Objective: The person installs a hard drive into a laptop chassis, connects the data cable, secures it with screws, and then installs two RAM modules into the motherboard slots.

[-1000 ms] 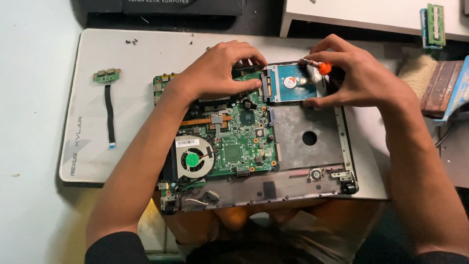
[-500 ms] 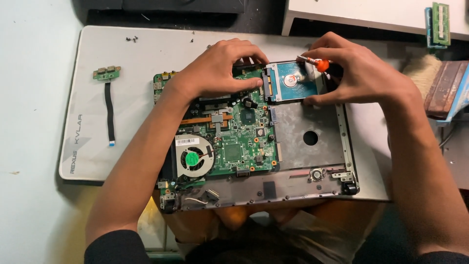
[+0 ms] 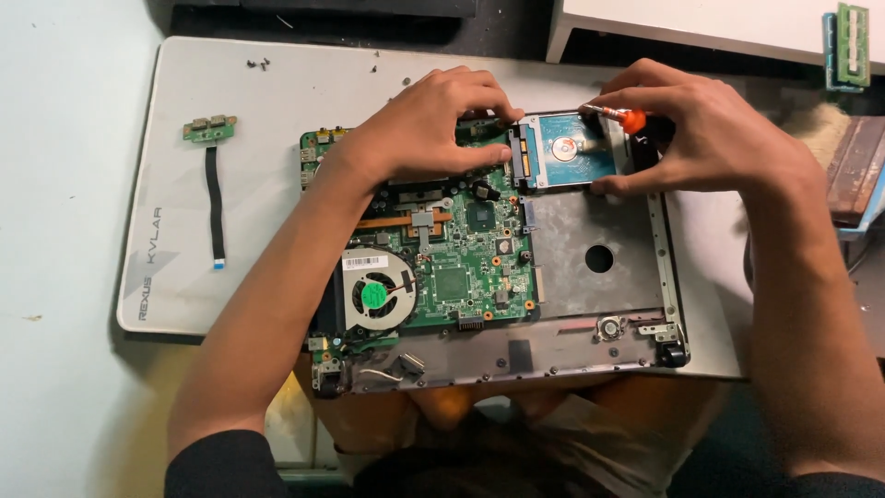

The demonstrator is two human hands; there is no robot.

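An opened laptop base (image 3: 590, 346) lies on a white mat, its green motherboard (image 3: 461, 267) and round cooling fan (image 3: 376, 293) exposed. A hard drive (image 3: 564, 152) with a blue label sits at the far end of the base. My left hand (image 3: 433, 124) rests on the motherboard's far edge, fingertips touching the drive's left side. My right hand (image 3: 701, 134) grips the drive's right edge and holds a small orange-handled screwdriver (image 3: 618, 117) lying across the drive's top.
A small green circuit board with a black ribbon cable (image 3: 212, 189) lies on the white mat (image 3: 184, 111) at left. Tiny screws (image 3: 258, 64) sit near the mat's far edge. A memory module (image 3: 850, 41) and a brush (image 3: 820, 124) are at right.
Both hands stay on the hard drive with only slight finger shifts. Nothing else has moved.
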